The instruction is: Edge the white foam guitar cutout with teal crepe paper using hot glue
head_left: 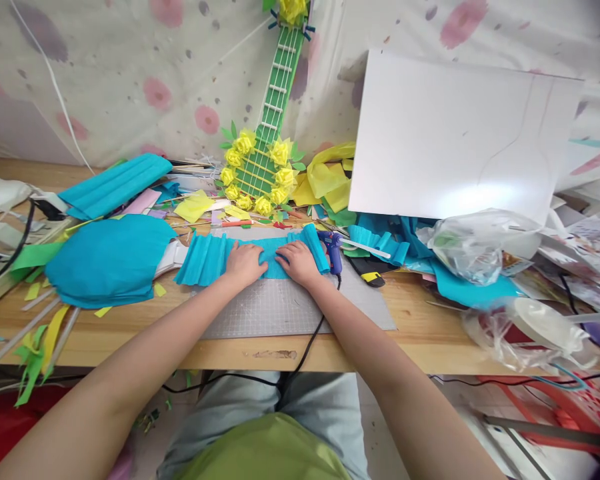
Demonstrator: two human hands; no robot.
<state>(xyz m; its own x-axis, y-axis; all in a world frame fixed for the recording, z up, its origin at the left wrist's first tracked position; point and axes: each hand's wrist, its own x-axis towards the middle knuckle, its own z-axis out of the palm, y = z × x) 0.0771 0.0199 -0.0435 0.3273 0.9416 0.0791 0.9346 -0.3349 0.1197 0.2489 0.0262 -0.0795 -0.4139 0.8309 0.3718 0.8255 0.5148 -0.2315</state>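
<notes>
A strip of blue crepe paper (207, 259) lies across the grey cutting mat, pleated at the left and flatter in the middle. My left hand (246, 262) rests on it left of centre, fingers bent and closed on the paper. Just to the right, my right hand (298, 261) grips the same strip, its fingers curled over it. The strip's right end (316, 247) rolls up beyond that hand. A purple glue gun (333, 253) with a white glue stick lies close by on the right. Left of the strip sits a rounded shape covered in blue paper (111, 260), with a white neck.
A green paper guitar with yellow flowers (265, 170) leans on the wall. To its right stands a white board (460, 133) with a pencil outline. The cutting mat (265, 310) lies under my arms. A black cable (313, 340) crosses the table edge. Plastic-wrapped rolls (530, 333) sit right.
</notes>
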